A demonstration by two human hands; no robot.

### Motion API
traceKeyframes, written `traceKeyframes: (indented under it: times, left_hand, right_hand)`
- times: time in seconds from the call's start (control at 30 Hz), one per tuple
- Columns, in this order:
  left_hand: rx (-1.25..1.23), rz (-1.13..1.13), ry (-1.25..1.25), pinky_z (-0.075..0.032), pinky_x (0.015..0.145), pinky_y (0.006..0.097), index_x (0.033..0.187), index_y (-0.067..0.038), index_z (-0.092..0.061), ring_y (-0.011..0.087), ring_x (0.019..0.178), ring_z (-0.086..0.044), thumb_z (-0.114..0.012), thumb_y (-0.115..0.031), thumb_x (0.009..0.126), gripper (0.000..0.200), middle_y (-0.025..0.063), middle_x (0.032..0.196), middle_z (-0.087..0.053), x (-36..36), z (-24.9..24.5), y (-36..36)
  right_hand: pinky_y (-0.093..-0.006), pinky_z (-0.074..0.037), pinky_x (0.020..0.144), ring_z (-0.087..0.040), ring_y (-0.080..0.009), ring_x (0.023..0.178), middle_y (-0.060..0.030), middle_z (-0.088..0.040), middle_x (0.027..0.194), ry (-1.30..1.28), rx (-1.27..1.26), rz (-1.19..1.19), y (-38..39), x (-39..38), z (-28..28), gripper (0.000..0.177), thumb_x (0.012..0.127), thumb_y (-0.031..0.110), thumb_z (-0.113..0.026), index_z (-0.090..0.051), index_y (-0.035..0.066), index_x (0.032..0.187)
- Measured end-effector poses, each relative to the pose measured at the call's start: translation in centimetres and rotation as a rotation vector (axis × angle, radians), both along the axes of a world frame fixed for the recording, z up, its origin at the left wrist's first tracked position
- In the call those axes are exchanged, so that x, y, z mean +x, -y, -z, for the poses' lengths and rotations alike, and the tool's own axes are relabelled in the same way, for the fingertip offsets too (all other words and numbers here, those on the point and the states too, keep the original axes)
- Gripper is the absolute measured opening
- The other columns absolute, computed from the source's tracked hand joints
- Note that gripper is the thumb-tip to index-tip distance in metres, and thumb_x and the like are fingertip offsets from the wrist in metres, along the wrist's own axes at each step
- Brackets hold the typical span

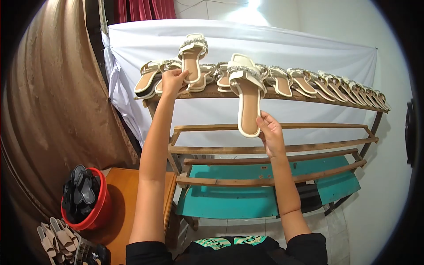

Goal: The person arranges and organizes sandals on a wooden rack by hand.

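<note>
My left hand point(173, 82) is raised to the top shelf of a wooden shoe rack point(274, 151) and grips the heel of a cream sandal point(192, 55) with a jewelled strap, held upright above the row. My right hand point(270, 132) holds the heel end of a matching cream sandal point(247, 95), toe up, in front of the rack's top shelf. A long row of similar sandals point(327, 84) lies along that top shelf.
The lower rack shelves are bare slats over a teal panel point(229, 201). A white cloth point(282, 48) hangs behind the rack. A red bucket point(100, 212) of black sandals stands on a wooden table point(128, 198) at the lower left, with more beige sandals point(57, 240) beside it. A brown curtain point(53, 97) hangs at left.
</note>
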State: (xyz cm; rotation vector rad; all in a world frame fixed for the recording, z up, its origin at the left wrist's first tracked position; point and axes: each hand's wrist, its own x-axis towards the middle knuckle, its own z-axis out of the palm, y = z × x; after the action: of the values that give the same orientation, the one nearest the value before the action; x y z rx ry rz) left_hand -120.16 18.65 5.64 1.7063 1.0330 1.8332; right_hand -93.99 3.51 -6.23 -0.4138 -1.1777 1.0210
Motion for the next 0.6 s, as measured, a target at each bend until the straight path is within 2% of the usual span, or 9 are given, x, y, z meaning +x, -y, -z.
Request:
traceKeyframes:
  times: [0.13,0.2,0.23,0.27,0.33,0.6]
  left_hand:
    - [0.010,0.004,-0.055,-0.040,0.041,0.0209,0.080,0.006,-0.064,0.0074,0.047,-0.052,-0.066,-0.014,0.074,0.021,0.0070,0.058,-0.059,0.1,0.4,-1.4]
    - [0.152,-0.126,-0.214,-0.039,0.042,0.0217,0.082,0.005,-0.065,0.0075,0.046,-0.051,-0.066,-0.014,0.073,0.021,0.0067,0.056,-0.058,0.1,0.6,-1.8]
    - [0.067,-0.116,-0.247,-0.041,0.044,0.0185,0.087,0.007,-0.063,0.0065,0.054,-0.052,-0.065,-0.012,0.075,0.022,0.0062,0.068,-0.060,0.2,0.6,-1.1]
    - [0.070,-0.118,-0.244,-0.041,0.044,0.0185,0.087,0.007,-0.063,0.0065,0.054,-0.052,-0.065,-0.012,0.075,0.022,0.0062,0.068,-0.060,0.2,0.6,-1.4]
    - [0.048,-0.091,-0.185,-0.039,0.042,0.0220,0.082,0.005,-0.065,0.0070,0.045,-0.050,-0.065,-0.013,0.073,0.020,0.0057,0.054,-0.058,0.1,0.9,-2.1]
    - [0.004,-0.106,-0.238,-0.037,0.038,0.0211,0.078,0.005,-0.065,0.0063,0.042,-0.048,-0.065,-0.013,0.074,0.019,0.0048,0.053,-0.056,0.1,0.5,-1.0]
  right_hand:
    - [-0.0194,-0.049,0.063,-0.057,-0.0059,0.076,-0.0036,-0.060,0.091,0.000,-0.021,-0.050,-1.0,-0.6,0.0,0.028,0.085,0.016,-0.055,-0.050,0.000,0.107]
    - [-0.0194,-0.049,0.063,-0.057,-0.0058,0.076,-0.0033,-0.060,0.090,0.005,-0.007,-0.068,-1.3,-0.6,0.1,0.029,0.085,0.016,-0.054,-0.050,0.000,0.108]
    - [-0.0195,-0.049,0.063,-0.057,-0.0058,0.076,-0.0032,-0.060,0.090,0.008,-0.021,-0.065,-1.4,-0.6,0.1,0.030,0.085,0.017,-0.055,-0.050,-0.001,0.108]
    - [-0.0196,-0.049,0.063,-0.057,-0.0058,0.076,-0.0031,-0.060,0.090,0.011,-0.038,-0.062,-1.5,-0.6,0.3,0.030,0.085,0.017,-0.055,-0.050,-0.001,0.108]
    - [-0.0199,-0.049,0.063,-0.057,-0.0059,0.076,-0.0034,-0.060,0.091,0.023,-0.043,-0.072,-1.6,-0.3,0.5,0.031,0.084,0.017,-0.055,-0.049,-0.001,0.109]
    - [-0.0207,-0.049,0.063,-0.057,-0.0064,0.076,-0.0038,-0.059,0.091,-0.014,-0.044,-0.100,-1.6,0.2,1.2,0.034,0.084,0.018,-0.055,-0.048,-0.002,0.111]
